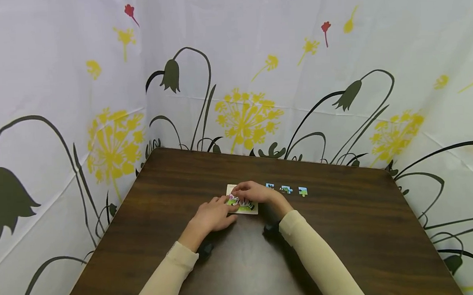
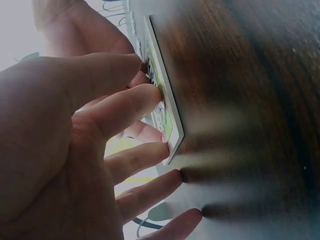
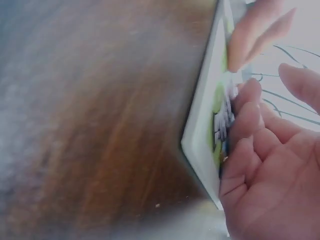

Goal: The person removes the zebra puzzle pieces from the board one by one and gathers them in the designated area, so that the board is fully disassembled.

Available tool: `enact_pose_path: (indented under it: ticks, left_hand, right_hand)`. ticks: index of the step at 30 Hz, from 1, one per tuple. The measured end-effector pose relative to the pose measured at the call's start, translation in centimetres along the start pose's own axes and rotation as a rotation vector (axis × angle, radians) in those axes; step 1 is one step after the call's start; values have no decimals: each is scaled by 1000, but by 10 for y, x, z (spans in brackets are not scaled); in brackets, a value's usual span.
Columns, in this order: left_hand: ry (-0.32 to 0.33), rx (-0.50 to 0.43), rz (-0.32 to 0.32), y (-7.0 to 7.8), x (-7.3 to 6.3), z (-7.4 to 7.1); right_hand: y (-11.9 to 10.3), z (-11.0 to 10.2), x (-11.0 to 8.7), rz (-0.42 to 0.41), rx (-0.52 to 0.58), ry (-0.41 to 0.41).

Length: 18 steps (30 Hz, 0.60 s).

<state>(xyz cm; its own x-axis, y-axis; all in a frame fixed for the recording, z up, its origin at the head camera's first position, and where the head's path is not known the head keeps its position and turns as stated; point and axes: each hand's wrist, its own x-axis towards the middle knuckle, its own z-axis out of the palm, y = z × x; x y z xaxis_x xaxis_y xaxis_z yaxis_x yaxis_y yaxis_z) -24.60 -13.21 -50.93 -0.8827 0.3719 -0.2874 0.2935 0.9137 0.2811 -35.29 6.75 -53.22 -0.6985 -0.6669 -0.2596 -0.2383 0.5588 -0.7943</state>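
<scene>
Cream sleeves (image 1: 318,254) are reaching in from the near side over a tabletop (image 1: 174,185), with one dark device (image 1: 205,251) sitting beneath the left wrist and another dark device (image 1: 271,231) beneath the right. Near the middle of the table, a small puzzle board (image 1: 254,209) is lying flat between the hands, which are covering much of its picture. The left hand (image 1: 213,216) is spreading its fingers from the left side, some tips resting on the board and other digits reaching past its edge. The right hand (image 1: 258,192) is arching over the far part, its bent fingertips meeting the picture; whether they are pinching anything, I cannot tell. Three loose pieces (image 1: 286,189) are lying in a row to the board's right, the nearest sitting partly behind the right hand. Wood is stretching from the board to the table's left edge and from the pieces to its right edge, while the far edge is running along a printed cloth (image 1: 232,46). Dark brown grain is showing across the wood, dulling to a grey sheen in front. The board is showing a pale, thin, square-cornered border around green and black-and-white stripes; rounded tabs are jutting from the blue-green pieces. Creases are crossing the white cloth's yellow and olive flowers.
</scene>
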Motion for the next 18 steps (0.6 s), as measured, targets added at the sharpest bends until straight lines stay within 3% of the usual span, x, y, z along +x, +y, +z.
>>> enact_pose_path:
  ticks: [7, 18]
  left_hand:
    - [-27, -14, -14, -7, -7, 4]
    - [-15, -15, 8, 2, -4, -6]
  right_hand:
    - [-1, 5, 3, -18, 29, -74]
    - [2, 3, 0, 2, 8, 50]
